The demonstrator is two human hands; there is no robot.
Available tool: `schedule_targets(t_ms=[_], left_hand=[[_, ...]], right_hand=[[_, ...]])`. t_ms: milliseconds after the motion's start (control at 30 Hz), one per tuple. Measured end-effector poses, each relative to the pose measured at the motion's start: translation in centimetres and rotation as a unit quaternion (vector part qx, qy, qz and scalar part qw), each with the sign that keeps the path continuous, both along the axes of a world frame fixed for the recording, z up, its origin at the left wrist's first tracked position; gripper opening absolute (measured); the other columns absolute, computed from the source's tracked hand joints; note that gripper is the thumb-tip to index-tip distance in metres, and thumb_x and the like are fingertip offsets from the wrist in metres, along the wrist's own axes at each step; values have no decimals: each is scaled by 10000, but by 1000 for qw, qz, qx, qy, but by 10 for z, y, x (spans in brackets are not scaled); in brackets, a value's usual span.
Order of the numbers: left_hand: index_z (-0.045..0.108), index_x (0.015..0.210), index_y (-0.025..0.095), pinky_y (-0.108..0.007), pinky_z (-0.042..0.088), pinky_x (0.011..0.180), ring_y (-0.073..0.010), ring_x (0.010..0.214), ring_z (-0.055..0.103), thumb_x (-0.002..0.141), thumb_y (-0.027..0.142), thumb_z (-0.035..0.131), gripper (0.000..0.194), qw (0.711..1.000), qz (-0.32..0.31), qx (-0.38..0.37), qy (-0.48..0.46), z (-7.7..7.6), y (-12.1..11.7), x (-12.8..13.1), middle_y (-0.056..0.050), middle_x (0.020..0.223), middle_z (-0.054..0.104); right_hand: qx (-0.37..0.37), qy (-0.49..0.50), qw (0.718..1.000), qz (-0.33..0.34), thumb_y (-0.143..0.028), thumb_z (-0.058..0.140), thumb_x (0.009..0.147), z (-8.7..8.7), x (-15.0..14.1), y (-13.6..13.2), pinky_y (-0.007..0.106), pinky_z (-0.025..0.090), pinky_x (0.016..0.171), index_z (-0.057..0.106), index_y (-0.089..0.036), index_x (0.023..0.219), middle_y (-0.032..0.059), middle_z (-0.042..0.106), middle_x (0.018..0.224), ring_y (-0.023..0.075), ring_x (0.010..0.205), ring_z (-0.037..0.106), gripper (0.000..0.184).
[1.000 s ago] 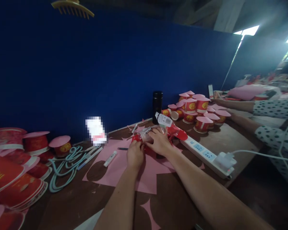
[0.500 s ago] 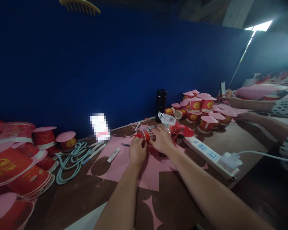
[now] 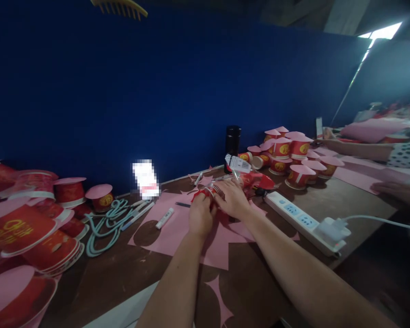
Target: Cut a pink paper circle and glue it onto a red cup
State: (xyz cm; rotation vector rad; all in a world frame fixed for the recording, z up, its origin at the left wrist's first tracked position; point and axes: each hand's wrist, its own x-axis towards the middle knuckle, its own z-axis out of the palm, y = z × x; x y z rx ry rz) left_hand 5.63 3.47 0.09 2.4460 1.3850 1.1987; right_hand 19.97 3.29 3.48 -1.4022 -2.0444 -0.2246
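My left hand [image 3: 201, 213] is closed round the left end of a short stack of red paper cups [image 3: 208, 189], mostly hidden behind my fingers. On the stack's ridged rims lies my right hand [image 3: 231, 198], fingers curled over it. Just beyond is a crumpled clear wrapper with a white barcode label [image 3: 239, 164]. Red material [image 3: 263, 181] lies right of it. Pink cut-out paper [image 3: 177, 228] spreads beneath my hands, and a dark pointed tool [image 3: 183, 204] lies left of my left hand.
A black flask [image 3: 233, 141] stands behind. Red cups with pink discs [image 3: 300, 176] are piled right, more cups [image 3: 23, 232] left. A power strip [image 3: 304, 223], coiled cable [image 3: 104, 234], white stick [image 3: 165, 218] and lit screen [image 3: 146, 179] surround the paper. A co-worker's arm [image 3: 358, 148] reaches in at right.
My hands have drawn closer together, covering more of the cup stack. The view has shifted slightly. At the right, the co-worker's nearer arm has moved back rightward.
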Motion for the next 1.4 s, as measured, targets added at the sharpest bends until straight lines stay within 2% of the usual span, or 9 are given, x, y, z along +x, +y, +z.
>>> schedule_targets(t_ms=[133,333,433,633,767,900,1100,1200,1400], left_hand=[[646,926,187,-369,408,820,-228,905,505,786,212,540,177,999,-7,9,39,2,-4,2,-91,952,568],[656,891,199,-384,395,853,-248,946,494,758,201,549,171,998,20,20,63,6,-12,1,-96,979,566],[650,888,185,-389,397,838,-261,947,502,782,217,522,170,996,57,7,75,5,-14,0,-112,996,575],[608,1078,183,-374,401,828,-254,934,538,866,203,382,311,991,111,-41,57,2,-8,-2,-127,1024,604],[646,966,171,-363,401,844,-251,947,551,861,182,365,300,986,125,-102,40,2,0,-7,-141,980,620],[662,954,181,-356,404,849,-245,941,557,849,240,428,263,987,112,-110,20,0,3,-9,-134,967,623],[653,1049,232,-298,412,714,-203,793,563,852,326,458,292,994,80,-77,-16,-1,-2,-3,-80,843,605],[636,1049,241,-268,400,682,-170,747,554,844,325,478,272,993,69,-68,-73,4,-6,1,-43,801,606],[596,805,208,-249,372,619,-134,660,536,819,303,510,130,981,81,-96,-150,5,-8,5,-8,730,608]], right_hand=[[-20,-17,1000,-18,-287,430,890,4,-1,-2,403,288,966,605,-185,972,76,637,985,230,978,515,219],[-56,-77,991,-97,-437,439,877,12,-2,-8,438,296,912,656,-209,1016,122,551,1031,291,1027,443,344],[-60,-90,987,-117,-387,508,835,10,-3,-10,449,298,899,653,-212,1040,134,524,1082,311,1039,427,306],[-1,-31,994,-103,-177,541,759,7,-4,-10,410,319,910,655,-227,1011,76,588,1065,275,1036,450,281],[75,64,990,-105,-160,507,778,12,0,-8,355,372,885,661,-219,908,55,615,997,232,976,503,210],[131,132,977,-103,-134,522,743,16,5,-8,329,410,848,622,-215,834,45,609,892,212,911,531,158],[134,152,978,-45,-143,553,721,12,-5,-10,340,408,827,589,-214,757,25,600,848,200,855,526,88],[133,160,977,-39,-137,548,729,11,-7,-10,352,399,846,591,-215,773,28,604,848,206,867,525,100],[128,155,979,-42,-127,536,719,10,-9,-11,362,376,875,598,-212,784,32,609,871,214,893,519,123]])
